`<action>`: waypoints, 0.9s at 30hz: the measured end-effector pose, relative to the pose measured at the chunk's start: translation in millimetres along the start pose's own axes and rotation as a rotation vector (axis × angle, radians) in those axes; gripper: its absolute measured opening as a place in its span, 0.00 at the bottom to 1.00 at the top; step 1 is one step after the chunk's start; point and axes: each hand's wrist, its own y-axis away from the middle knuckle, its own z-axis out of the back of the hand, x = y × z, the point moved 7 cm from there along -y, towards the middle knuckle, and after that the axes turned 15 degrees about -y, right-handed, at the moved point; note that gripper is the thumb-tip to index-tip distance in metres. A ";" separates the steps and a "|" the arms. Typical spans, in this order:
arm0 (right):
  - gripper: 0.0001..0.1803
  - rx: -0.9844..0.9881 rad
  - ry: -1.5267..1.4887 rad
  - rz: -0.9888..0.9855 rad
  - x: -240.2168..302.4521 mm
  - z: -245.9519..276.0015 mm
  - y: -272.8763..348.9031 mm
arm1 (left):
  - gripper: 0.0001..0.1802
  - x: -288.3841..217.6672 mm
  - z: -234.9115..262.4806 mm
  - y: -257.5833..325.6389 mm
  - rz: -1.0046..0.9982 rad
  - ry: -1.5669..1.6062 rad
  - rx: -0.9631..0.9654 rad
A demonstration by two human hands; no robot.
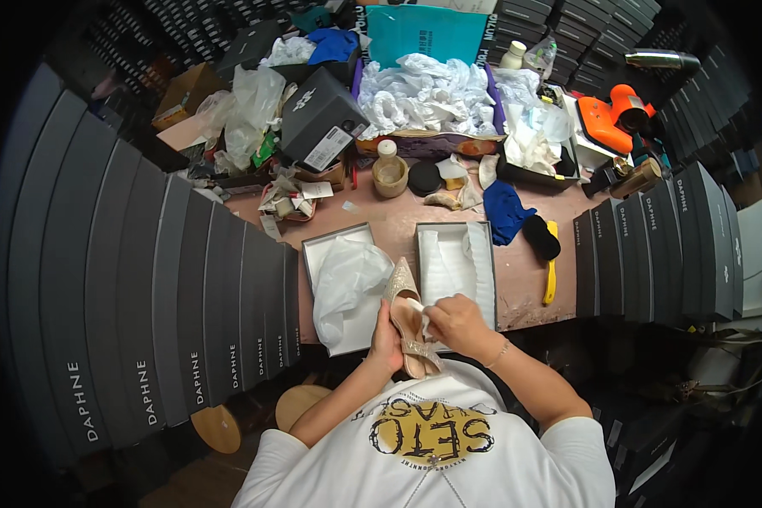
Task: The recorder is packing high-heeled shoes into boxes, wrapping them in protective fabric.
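Note:
A pointed, glittery gold-beige shoe (400, 279) is held upright in front of my chest, its toe pointing away and its pale insole facing up. My left hand (386, 347) grips it along the left side. Closed fingers of my right hand (461, 325) press a small white wad (425, 319) against the inside of the shoe. Whether the wad is tissue or cloth I cannot tell. Just beyond, a grey shoebox (488, 254) lined with white paper lies at the right. To its left, crumpled white tissue (351, 275) lies in a shallow box or lid (311, 251).
Stacked dark shoeboxes (135, 279) wall off the left, and more boxes (639, 254) line the right. A blue cloth (507, 213), black pad (540, 238) and yellow-handled tool (551, 275) lie right of the shoebox. Behind stand a bottle (389, 173), crumpled white paper (427, 97) and an orange device (605, 123).

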 end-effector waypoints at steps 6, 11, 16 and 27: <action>0.24 -0.138 -0.150 -0.381 -23.4 18.6 4.4 | 0.41 0.9 -11.4 10.7 -0.016 -0.037 -0.026; 0.28 0.091 -0.459 -0.413 -27.6 -65.0 -14.8 | 0.39 -7.2 -33.1 24.9 -0.138 -0.062 0.002; 0.35 0.134 -0.726 -0.614 -59.7 -117.3 -18.5 | 0.37 -2.2 -23.9 30.5 -0.115 -0.036 -0.056; 0.41 0.209 -0.699 -0.734 -15.2 -102.6 -25.2 | 0.26 -43.5 26.2 -26.5 -0.100 -0.238 -0.016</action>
